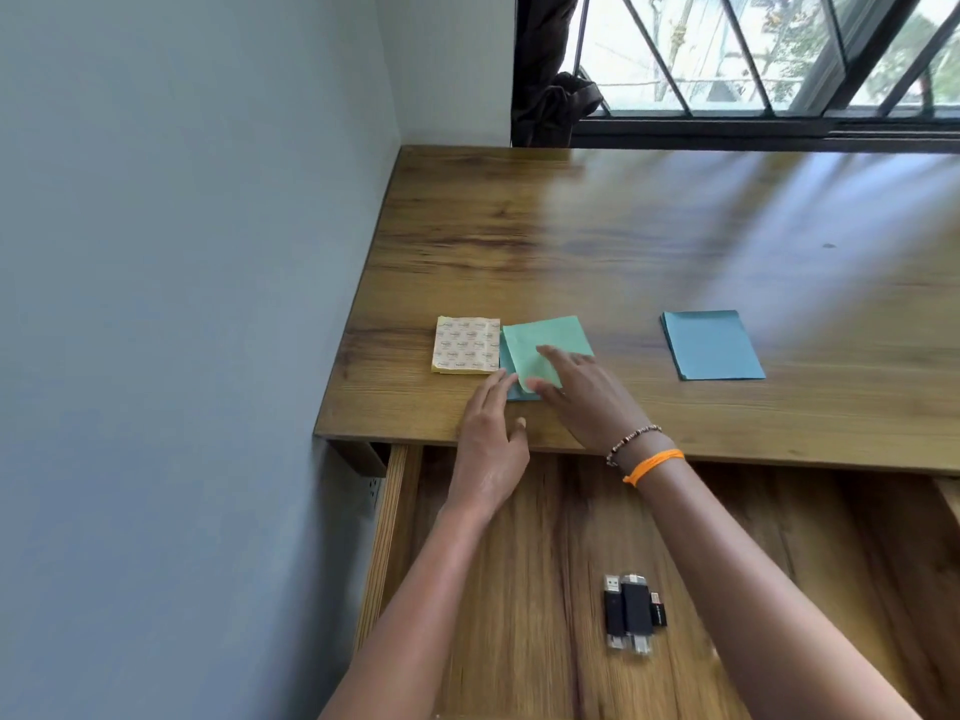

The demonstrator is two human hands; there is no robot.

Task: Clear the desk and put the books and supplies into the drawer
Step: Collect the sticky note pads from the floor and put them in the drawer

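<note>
A green sticky-note pad (pixel 545 343) lies askew on a blue pad (pixel 515 393) near the desk's front left corner. Beside them on the left sits a yellow pad (pixel 466 345), its patterned backing facing up. My right hand (pixel 582 392) rests flat on the green pad with straight fingers. My left hand (pixel 491 439) reaches over the desk's front edge, fingertips touching the blue pad's near corner. A second blue pad (pixel 711 345) lies alone further right. Below the desk (pixel 623 226) the drawer (pixel 387 537) is pulled out.
Three small black USB sticks (pixel 631 613) lie together on the drawer floor. A grey wall runs along the desk's left side. Behind the desk is a barred window (pixel 769 54) with a dark curtain (pixel 550 96) bunched at its left.
</note>
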